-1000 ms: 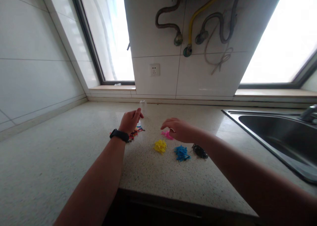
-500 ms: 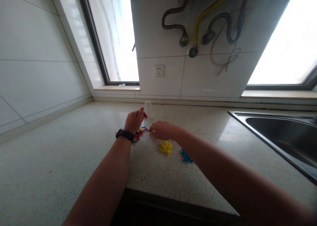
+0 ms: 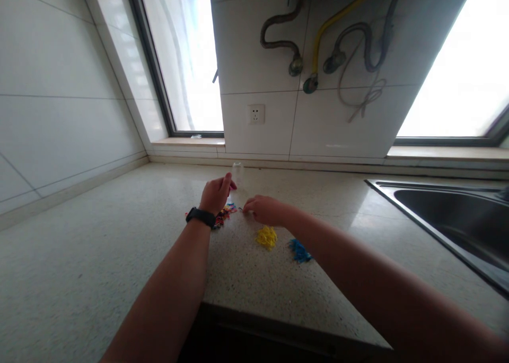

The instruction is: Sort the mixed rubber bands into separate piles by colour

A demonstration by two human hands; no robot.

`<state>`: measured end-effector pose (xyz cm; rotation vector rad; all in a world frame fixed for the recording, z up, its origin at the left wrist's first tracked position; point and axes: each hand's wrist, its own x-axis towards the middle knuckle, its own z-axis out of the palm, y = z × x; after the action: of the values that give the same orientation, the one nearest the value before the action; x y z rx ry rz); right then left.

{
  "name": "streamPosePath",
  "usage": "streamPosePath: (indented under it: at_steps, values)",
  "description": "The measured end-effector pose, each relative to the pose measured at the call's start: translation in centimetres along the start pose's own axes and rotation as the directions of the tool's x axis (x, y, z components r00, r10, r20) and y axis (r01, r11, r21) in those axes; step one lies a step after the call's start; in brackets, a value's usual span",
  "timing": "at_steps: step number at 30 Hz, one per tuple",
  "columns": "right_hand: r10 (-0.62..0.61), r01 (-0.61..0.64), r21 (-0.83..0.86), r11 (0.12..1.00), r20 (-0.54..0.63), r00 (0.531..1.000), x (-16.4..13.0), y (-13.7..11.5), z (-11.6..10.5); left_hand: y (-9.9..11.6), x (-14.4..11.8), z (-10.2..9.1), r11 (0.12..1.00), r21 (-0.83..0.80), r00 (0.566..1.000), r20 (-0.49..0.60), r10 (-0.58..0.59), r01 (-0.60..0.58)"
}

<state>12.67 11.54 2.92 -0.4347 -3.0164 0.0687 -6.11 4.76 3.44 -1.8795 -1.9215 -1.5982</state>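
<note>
My left hand (image 3: 217,194), with a black watch on its wrist, curls its fingers against a clear bottle (image 3: 237,170); the grip is partly hidden. Below it lies a heap of small mixed-colour pieces (image 3: 226,213), mostly red, partly covered by that hand and wrist. Just right of the heap, my right hand (image 3: 264,210) pinches a small dark piece (image 3: 240,209) at its fingertips, low over the counter. A pile of small yellow pieces (image 3: 266,237) lies nearer me, under the right wrist. A pile of blue pieces (image 3: 299,250) sits farther right, beside my forearm.
The speckled counter (image 3: 119,246) ends at a front edge close to me. At the right a steel sink (image 3: 449,209) is set into it. A tiled wall behind carries a socket (image 3: 256,114), hoses and valves (image 3: 310,83), between two windows.
My right hand has shifted slightly right, away from the mixed heap, and the small dark piece now shows at its fingertips. The left hand has stayed in place.
</note>
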Motion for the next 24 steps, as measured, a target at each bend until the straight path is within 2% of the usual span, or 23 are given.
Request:
streamPosePath:
  at_steps: [3,8,14,18,24]
  values:
    - [-0.03,0.03,0.011,0.999,-0.033,0.999,-0.9,0.5,0.0,0.0,0.0,0.0,1.0,0.004,1.0,0.004,0.003,-0.003]
    - [-0.01,0.017,0.038,0.999,-0.166,0.986,-3.1,1.3,-0.5,0.2,-0.1,0.0,1.0,0.018,0.999,0.035,0.009,-0.01]
    - [0.044,0.0,0.136,0.991,-0.321,0.946,-7.9,2.5,-2.2,0.3,-0.3,0.1,1.0,0.017,0.999,0.049,0.019,-0.02]
    - [0.176,-0.079,0.235,0.969,-0.428,0.887,-12.1,3.3,-3.8,0.2,-0.3,0.3,1.0,0.015,0.998,0.062,0.022,-0.023]
    - [0.413,-0.235,0.367,0.9,-0.544,0.731,-17.8,4.5,-5.5,0.2,-0.5,0.5,1.0,0.021,0.997,0.082,0.006,-0.008]
